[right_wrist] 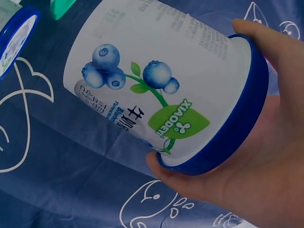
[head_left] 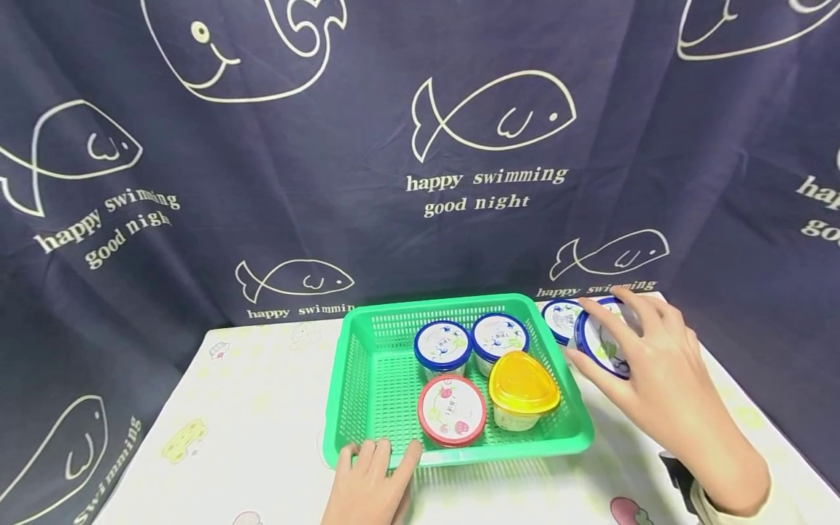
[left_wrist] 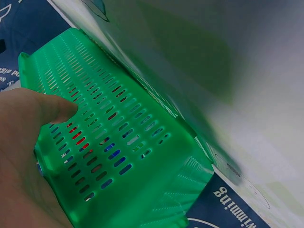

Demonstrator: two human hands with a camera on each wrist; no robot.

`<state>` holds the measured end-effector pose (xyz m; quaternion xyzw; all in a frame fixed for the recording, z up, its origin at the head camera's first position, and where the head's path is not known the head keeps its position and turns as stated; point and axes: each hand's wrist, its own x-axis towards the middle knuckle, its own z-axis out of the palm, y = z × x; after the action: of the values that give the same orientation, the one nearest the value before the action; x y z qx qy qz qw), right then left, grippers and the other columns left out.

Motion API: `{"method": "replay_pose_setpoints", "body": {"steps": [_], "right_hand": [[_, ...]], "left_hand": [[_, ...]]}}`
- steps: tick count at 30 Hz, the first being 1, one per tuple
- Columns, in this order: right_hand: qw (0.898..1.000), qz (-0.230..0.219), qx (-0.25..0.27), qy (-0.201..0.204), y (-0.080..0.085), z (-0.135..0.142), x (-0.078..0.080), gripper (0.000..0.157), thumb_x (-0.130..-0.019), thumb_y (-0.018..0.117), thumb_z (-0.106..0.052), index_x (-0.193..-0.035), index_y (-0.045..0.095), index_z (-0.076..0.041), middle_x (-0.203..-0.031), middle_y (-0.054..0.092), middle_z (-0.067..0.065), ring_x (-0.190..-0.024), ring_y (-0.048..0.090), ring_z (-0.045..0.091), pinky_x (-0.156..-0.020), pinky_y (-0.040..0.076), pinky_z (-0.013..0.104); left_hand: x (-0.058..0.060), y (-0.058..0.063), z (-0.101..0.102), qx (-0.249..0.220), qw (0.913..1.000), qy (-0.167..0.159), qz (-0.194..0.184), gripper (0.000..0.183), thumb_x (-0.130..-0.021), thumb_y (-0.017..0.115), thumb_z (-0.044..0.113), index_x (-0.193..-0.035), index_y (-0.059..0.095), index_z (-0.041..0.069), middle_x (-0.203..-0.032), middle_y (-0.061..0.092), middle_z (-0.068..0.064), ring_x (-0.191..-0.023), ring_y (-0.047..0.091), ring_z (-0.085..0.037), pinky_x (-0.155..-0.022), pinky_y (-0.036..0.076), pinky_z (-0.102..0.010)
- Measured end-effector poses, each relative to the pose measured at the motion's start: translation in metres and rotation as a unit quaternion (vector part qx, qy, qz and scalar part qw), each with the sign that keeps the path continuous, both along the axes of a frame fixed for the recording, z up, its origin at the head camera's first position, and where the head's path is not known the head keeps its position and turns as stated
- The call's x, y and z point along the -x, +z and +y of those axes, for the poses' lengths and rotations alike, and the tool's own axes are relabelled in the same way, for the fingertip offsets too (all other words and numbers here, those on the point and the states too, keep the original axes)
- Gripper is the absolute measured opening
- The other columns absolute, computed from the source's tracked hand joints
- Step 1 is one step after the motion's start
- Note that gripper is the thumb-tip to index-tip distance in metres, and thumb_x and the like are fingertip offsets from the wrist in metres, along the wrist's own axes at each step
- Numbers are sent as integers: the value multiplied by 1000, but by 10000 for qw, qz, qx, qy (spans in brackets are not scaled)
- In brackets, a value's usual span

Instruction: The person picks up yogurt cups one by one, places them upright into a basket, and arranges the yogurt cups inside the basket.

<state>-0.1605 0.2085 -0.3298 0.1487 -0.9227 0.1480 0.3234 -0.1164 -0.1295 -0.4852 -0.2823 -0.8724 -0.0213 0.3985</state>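
Note:
My right hand [head_left: 666, 379] grips a blue-lidded cup [head_left: 599, 343] by its lid edge, right of the green basket. The right wrist view shows blueberry pictures on the white cup [right_wrist: 128, 90], with fingers and thumb around its blue lid [right_wrist: 237, 137]. My left hand [head_left: 370, 481] holds the front rim of the basket [head_left: 499, 456]; its thumb [left_wrist: 59, 109] lies on the outer wall [left_wrist: 137, 180]. Inside stand two blue-lidded cups [head_left: 442, 344] [head_left: 501, 335], a red-lidded cup [head_left: 453, 410] and a yellow-lidded cup [head_left: 523, 383].
Another blue-lidded cup [head_left: 561, 319] stands at the table's back right, beside the held one. A patterned white cloth covers the table [head_left: 249, 415]. Dark blue curtains [head_left: 367, 219] with white fish drawings hang behind and at both sides.

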Motion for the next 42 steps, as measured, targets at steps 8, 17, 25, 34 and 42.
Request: {"method": "replay_pose_setpoints", "body": {"steps": [8,17,25,34,42], "right_hand": [[9993,149,-77,325,-3,-9,-1,63,-64,72,-42,-122,56,-23,-128,44,19,-112,36,40,-89,25,59],[9986,97,-231,465,0,-23,4,65,-65,71,-44,-125,53,-27,-128,44,17,-113,36,38,-78,29,57],[9953,34,-422,868,7,-40,16,65,-68,69,-47,-127,50,-26,-129,43,14,-115,36,34,-89,30,54],[9893,-69,-701,1281,12,-59,25,63,-72,65,-50,-127,49,-25,-131,42,11,-120,34,33,-92,30,53],[9833,-57,-918,1567,18,-71,30,60,-74,62,-50,-127,48,-26,-132,41,7,-120,35,28,-92,32,52]], "left_hand": [[0,-1,1,29,10000,2,-32,34,-88,28,27,-105,58,22,-72,47,-7,-64,45,-26,-57,38,-45],[0,-2,2,-5,10000,0,52,33,-88,30,25,-103,58,22,-70,45,-5,-62,44,-24,-56,37,-44],[1,-1,1,30,10000,5,21,34,-87,28,24,-104,58,22,-69,45,-5,-63,45,-24,-56,37,-43],[0,-2,1,68,9997,30,-215,35,-89,27,27,-106,57,23,-71,45,-5,-65,46,-25,-58,37,-44],[2,-3,1,52,10000,31,25,33,-88,29,25,-104,58,23,-69,44,-5,-63,45,-25,-56,37,-44]]}}
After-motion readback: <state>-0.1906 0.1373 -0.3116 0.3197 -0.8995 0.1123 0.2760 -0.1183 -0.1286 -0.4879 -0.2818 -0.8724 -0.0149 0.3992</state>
